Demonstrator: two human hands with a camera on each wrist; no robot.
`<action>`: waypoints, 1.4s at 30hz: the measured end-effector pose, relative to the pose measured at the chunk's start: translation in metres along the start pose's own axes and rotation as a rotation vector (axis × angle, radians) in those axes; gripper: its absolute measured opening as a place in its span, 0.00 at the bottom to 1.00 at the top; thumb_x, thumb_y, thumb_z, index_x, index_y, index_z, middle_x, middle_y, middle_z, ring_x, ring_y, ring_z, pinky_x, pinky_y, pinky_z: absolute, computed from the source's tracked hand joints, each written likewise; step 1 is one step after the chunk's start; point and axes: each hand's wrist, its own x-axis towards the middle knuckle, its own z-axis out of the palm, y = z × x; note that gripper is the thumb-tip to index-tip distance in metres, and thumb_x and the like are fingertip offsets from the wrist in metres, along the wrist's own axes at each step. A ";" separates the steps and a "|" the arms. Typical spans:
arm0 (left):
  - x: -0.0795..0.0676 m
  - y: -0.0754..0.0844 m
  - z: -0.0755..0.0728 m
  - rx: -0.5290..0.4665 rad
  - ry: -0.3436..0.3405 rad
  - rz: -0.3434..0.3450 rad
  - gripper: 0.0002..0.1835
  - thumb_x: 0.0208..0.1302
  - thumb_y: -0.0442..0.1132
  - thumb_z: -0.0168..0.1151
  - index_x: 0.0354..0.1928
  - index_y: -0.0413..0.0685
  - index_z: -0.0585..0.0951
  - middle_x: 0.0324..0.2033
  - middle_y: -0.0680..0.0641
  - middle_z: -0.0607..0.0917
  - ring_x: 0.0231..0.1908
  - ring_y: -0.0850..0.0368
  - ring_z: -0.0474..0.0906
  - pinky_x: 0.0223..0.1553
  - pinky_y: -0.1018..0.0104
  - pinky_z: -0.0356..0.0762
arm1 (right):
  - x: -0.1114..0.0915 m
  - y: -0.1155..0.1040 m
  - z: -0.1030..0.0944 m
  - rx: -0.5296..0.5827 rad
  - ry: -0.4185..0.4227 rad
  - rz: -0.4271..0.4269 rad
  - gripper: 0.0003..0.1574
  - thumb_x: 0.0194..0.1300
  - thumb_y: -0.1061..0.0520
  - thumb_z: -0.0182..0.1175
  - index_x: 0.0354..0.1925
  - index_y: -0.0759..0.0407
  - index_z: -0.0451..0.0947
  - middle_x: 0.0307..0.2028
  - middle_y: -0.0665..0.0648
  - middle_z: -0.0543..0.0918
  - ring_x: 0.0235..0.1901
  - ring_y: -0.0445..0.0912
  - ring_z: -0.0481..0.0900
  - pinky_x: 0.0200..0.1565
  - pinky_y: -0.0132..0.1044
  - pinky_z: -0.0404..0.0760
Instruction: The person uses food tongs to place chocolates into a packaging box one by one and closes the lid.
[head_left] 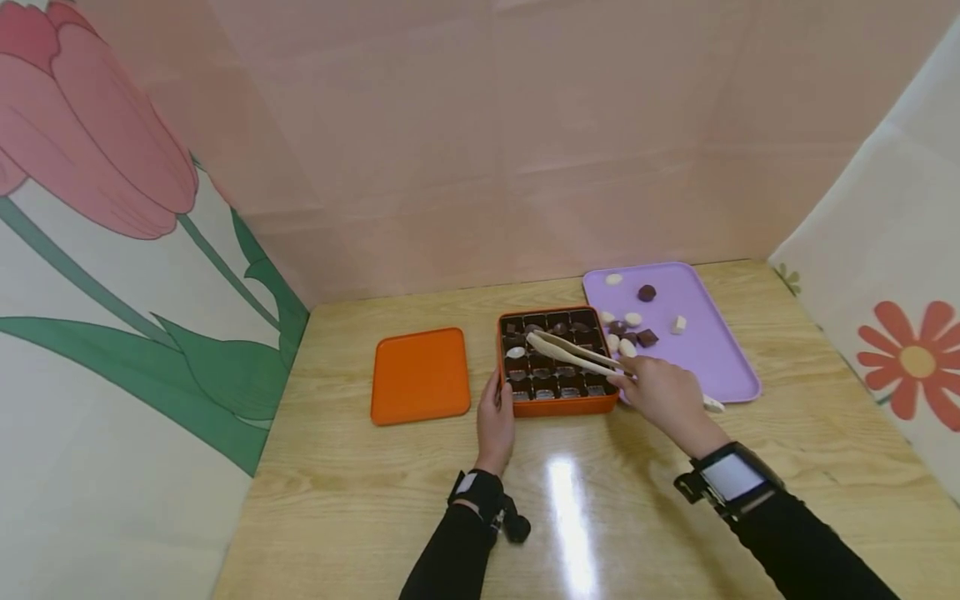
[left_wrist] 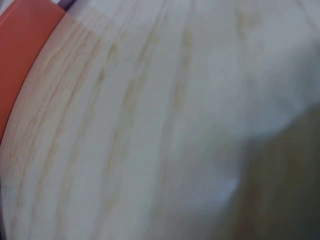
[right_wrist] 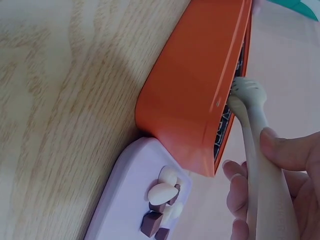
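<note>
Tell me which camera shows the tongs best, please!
The right wrist view: the tongs look biggest there, gripped by the right hand. The head view shows them smaller, over the orange box; the left wrist view doesn't show them.

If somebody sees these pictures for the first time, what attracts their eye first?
Likely the huge pink tulip on the left backdrop. Next, the orange compartment box near the centre, with pale tongs held over it by the right hand. Then the purple tray of chocolates to the right.
</note>
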 end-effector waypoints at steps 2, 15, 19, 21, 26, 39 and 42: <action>0.000 0.000 0.000 -0.009 -0.006 -0.006 0.26 0.71 0.54 0.44 0.69 0.61 0.63 0.69 0.47 0.66 0.64 0.53 0.64 0.64 0.48 0.69 | 0.001 0.000 0.001 0.001 -0.001 0.000 0.25 0.59 0.42 0.59 0.47 0.57 0.83 0.19 0.60 0.83 0.14 0.49 0.71 0.10 0.40 0.66; 0.006 -0.014 0.003 0.016 0.001 -0.004 0.27 0.69 0.59 0.43 0.69 0.69 0.62 0.69 0.51 0.66 0.66 0.56 0.61 0.67 0.48 0.65 | 0.001 0.001 0.003 0.009 -0.010 0.014 0.26 0.58 0.43 0.61 0.50 0.57 0.82 0.19 0.61 0.82 0.13 0.49 0.69 0.09 0.39 0.64; 0.007 -0.014 0.004 0.010 -0.002 -0.007 0.27 0.69 0.59 0.43 0.69 0.69 0.62 0.70 0.51 0.66 0.66 0.56 0.61 0.66 0.47 0.65 | -0.001 0.006 0.000 0.014 -0.019 0.028 0.27 0.60 0.44 0.59 0.52 0.57 0.81 0.17 0.58 0.79 0.12 0.47 0.67 0.08 0.37 0.61; 0.007 -0.014 0.004 0.009 -0.005 -0.012 0.27 0.69 0.59 0.43 0.69 0.69 0.62 0.70 0.52 0.66 0.66 0.56 0.61 0.66 0.48 0.66 | -0.003 0.010 -0.002 0.016 -0.007 0.038 0.27 0.60 0.44 0.58 0.52 0.57 0.80 0.18 0.59 0.80 0.12 0.47 0.67 0.07 0.36 0.61; 0.005 -0.013 0.003 0.021 -0.011 -0.021 0.26 0.70 0.58 0.42 0.69 0.70 0.61 0.70 0.52 0.65 0.66 0.56 0.61 0.66 0.48 0.66 | -0.011 0.030 -0.010 0.030 0.051 0.082 0.28 0.60 0.43 0.59 0.53 0.58 0.80 0.31 0.68 0.87 0.16 0.55 0.75 0.07 0.41 0.61; 0.004 -0.011 0.000 0.022 -0.013 -0.026 0.27 0.70 0.59 0.42 0.69 0.69 0.61 0.70 0.51 0.65 0.67 0.55 0.60 0.67 0.47 0.65 | -0.038 0.107 -0.020 0.030 0.116 0.237 0.32 0.62 0.40 0.56 0.49 0.66 0.78 0.35 0.72 0.85 0.18 0.56 0.77 0.08 0.40 0.61; 0.003 -0.011 0.001 0.017 -0.017 -0.028 0.27 0.70 0.59 0.42 0.69 0.69 0.61 0.70 0.52 0.65 0.67 0.55 0.60 0.67 0.47 0.65 | -0.043 0.126 -0.017 0.034 0.115 0.294 0.32 0.64 0.39 0.54 0.45 0.67 0.78 0.33 0.73 0.84 0.18 0.54 0.76 0.09 0.40 0.60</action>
